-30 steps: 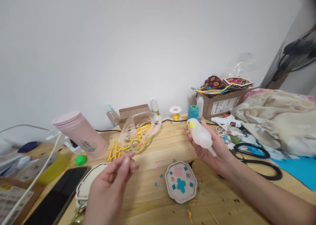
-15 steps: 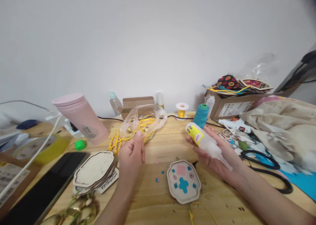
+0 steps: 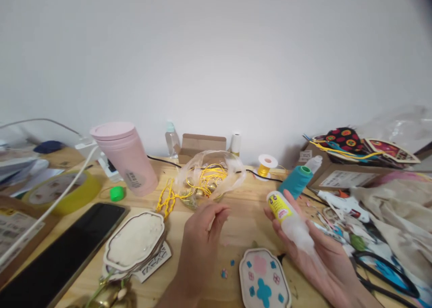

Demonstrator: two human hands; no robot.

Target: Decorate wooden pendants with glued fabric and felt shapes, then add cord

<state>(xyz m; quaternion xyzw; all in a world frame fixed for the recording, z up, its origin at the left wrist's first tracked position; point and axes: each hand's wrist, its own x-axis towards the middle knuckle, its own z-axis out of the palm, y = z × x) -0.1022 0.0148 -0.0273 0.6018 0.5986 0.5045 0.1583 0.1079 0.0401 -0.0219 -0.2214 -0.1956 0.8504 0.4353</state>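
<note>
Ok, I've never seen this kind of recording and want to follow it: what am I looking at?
No machine: one person's bare hands, every picture from a head-worn camera looking forward and down. The right hand holds a translucent white plastic bottle with a yellow label. The left hand is curled over the pale wooden table; whether it holds anything, I can't tell. On it lie a cream scalloped plaque with blue and pink flowers and a black rectangular phone, with a pink lidded tumbler farther back.

Translucent smooth plastic bottle (image 3: 297,229), matt cream plaque (image 3: 265,276), pale wooden tabletop (image 3: 243,224), glossy phone (image 3: 67,254).
</note>
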